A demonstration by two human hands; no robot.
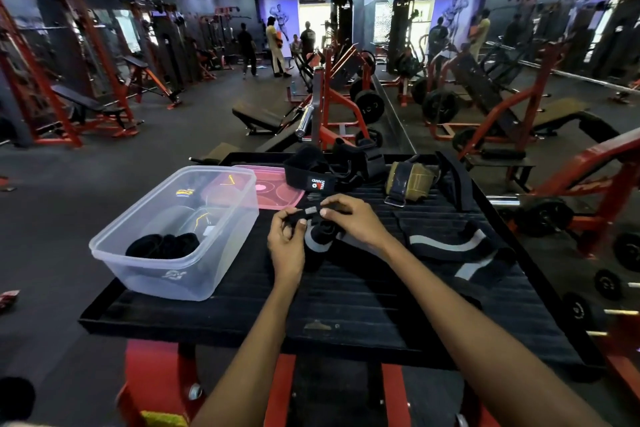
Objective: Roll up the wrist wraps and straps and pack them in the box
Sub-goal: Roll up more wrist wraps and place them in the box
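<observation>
— Two black rolled wraps (pixel 162 244) already lie in the clear plastic box (pixel 173 274), at the left of the black ribbed platform (pixel 346 302)?
— Yes, at its near end. Just behind it lies the pink lid (pixel 273 191).
— And the hands?
— Both meet just right of the box. Left hand (pixel 285 246) pinches one end of a black strap (pixel 310 211); right hand (pixel 349 218) curls its fingers over the other end. A black-and-grey wrist wrap (pixel 320 236) sits under them on the platform.
— Further right?
— Behind the hands, a heap of black straps (pixel 332 166), then a tan wrap (pixel 410 180). Right of the hands, a long black-and-grey wrap (pixel 453 246) lies loose, unrolled.
</observation>
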